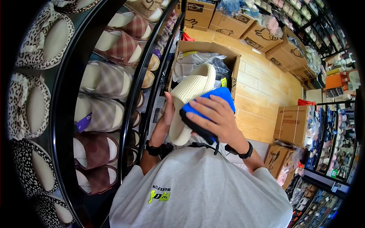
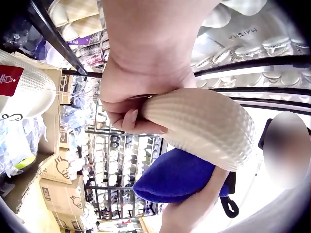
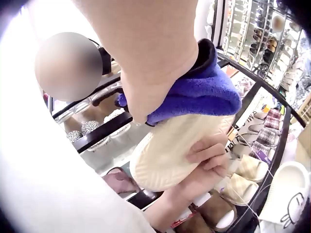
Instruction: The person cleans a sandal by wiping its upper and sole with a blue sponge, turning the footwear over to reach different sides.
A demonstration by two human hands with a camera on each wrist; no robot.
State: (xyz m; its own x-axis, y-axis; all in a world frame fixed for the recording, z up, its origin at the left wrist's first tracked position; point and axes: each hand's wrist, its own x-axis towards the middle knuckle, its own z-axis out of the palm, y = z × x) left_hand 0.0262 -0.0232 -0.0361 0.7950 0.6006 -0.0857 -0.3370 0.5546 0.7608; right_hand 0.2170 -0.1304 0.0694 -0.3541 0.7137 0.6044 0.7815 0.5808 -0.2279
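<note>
A cream slipper with a textured upper (image 1: 190, 85) is held tilted in front of the chest. The left hand (image 1: 166, 112) grips it from the side; in the left wrist view its fingers (image 2: 141, 121) curl round one end of the slipper (image 2: 204, 124). The right hand (image 1: 215, 119) holds a plush blue cloth or mitt (image 1: 224, 95) with a black edge against the slipper. In the right wrist view the blue piece (image 3: 204, 97) lies along the slipper (image 3: 167, 150), and the left hand's fingers (image 3: 209, 153) rest on the sole. Part of the right palm is hidden.
Beyond the hands stands an open cardboard box (image 1: 237, 62) with bagged slippers. A black-framed rack (image 1: 133, 95) of slippers runs along the left. More cartons (image 1: 291, 123) and shelves (image 1: 334, 140) line the right, beside the wooden floor (image 1: 254, 91).
</note>
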